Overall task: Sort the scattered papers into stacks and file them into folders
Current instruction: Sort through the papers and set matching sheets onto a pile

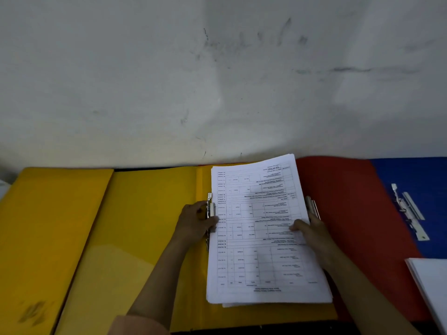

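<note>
Fingers of the left hand [196,222] curled round the metal clip [211,213] at the left edge of the paper stack [263,233], thumb pressing on the top sheet; right hand [312,232] gripped the stack's right edge, thumb on top, fingers hidden beneath; stack of printed forms lay on the right half of the open yellow folder [145,226]; red folder [350,201] just beside it, partly under the stack; blue folder [416,180] farther right, bearing its own metal fastener [408,211]; white sheets [430,281] at right edge.
</note>
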